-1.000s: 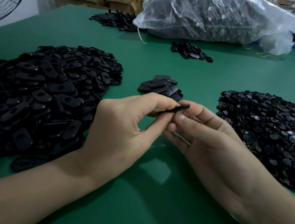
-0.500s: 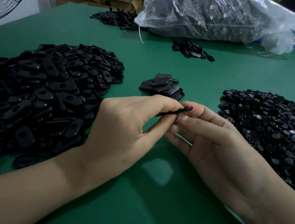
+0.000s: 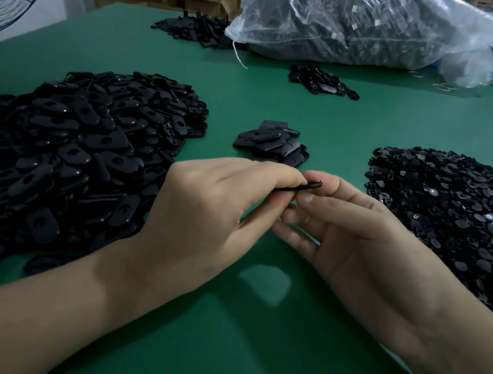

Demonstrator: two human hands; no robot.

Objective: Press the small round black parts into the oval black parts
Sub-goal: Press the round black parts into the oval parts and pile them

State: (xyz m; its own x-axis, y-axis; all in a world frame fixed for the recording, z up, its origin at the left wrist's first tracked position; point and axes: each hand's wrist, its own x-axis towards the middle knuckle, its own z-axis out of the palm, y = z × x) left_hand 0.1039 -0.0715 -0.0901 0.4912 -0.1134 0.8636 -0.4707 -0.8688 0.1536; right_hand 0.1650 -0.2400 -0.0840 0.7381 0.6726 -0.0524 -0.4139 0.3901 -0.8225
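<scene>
Green table, left hand, right hand, pinched oval part (thin)

I see matt green cloth-like table cover under my hands, smooth, faintly glossy black plastic oval parts heaped left of them, and crinkled clear plastic bag far beyond.

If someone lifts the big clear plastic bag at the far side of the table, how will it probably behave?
The clear plastic bag is probably heavy: it bulges with dark parts. Its thin, wrinkled film looks floppy, so it would likely sag around the load and not keep its shape.
</scene>
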